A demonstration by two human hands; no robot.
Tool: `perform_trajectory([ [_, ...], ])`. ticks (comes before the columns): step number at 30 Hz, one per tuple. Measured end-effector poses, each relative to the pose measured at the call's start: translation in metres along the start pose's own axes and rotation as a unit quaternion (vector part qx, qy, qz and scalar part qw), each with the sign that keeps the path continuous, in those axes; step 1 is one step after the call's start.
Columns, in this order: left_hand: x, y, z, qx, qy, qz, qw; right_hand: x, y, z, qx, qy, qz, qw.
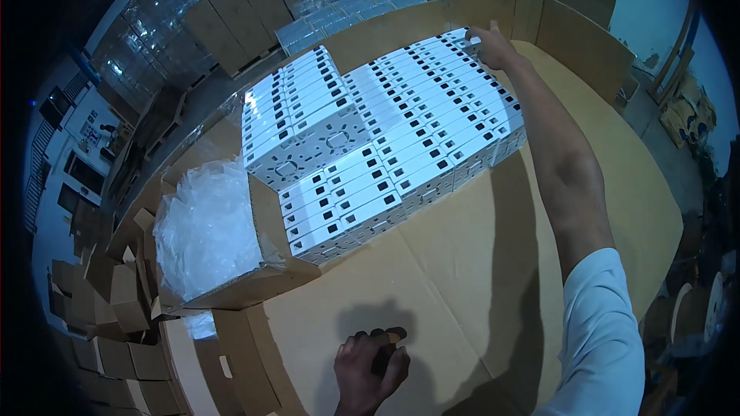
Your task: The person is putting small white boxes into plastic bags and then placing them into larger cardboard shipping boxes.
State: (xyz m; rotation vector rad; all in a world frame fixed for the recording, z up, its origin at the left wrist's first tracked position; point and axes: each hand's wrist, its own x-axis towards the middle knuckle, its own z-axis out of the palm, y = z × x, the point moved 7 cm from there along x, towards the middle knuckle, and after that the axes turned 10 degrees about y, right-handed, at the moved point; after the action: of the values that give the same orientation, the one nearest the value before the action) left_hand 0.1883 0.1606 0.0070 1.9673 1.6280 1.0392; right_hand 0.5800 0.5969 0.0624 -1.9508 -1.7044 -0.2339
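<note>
Rows of flat white slotted housings (424, 100) with dark square openings stand on edge, packed side by side on brown cardboard. A second layer of white housings (297, 108) sits on top at the left. My right hand (493, 45) reaches to the far right end of the rows, its thumb and a finger spread apart over the last housings; whether it grips one is hidden. My left hand (371, 370) hovers low over the bare cardboard (401, 277), with its fingers curled in. A small tan spot shows at its fingertips, but I cannot make out what it is.
Clear plastic bags (208, 223) fill an open carton (270, 281) left of the rows. A tall cardboard wall (578, 46) curves around the far side. Wrapped rolls (339, 19) lie beyond it. Flattened cartons (116, 293) pile up at left, and a spool (697, 312) stands at right.
</note>
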Motion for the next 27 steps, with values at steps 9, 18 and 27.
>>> perform_trajectory([
  [9, -0.019, -0.029, -0.006, 0.025, 0.007, 0.046, 0.999, -0.024, 0.004, -0.004, -0.115, -0.014, -0.086, 0.99],
  [18, -0.07, -0.02, -0.055, 0.001, 0.011, 0.042, 0.999, -0.151, 0.024, -0.142, -0.156, 0.068, -0.081, 0.982],
  [27, -0.161, -0.026, -0.132, -0.011, 0.044, 0.059, 0.997, -0.421, -0.069, -0.286, 0.016, 0.0, 0.028, 0.999],
])
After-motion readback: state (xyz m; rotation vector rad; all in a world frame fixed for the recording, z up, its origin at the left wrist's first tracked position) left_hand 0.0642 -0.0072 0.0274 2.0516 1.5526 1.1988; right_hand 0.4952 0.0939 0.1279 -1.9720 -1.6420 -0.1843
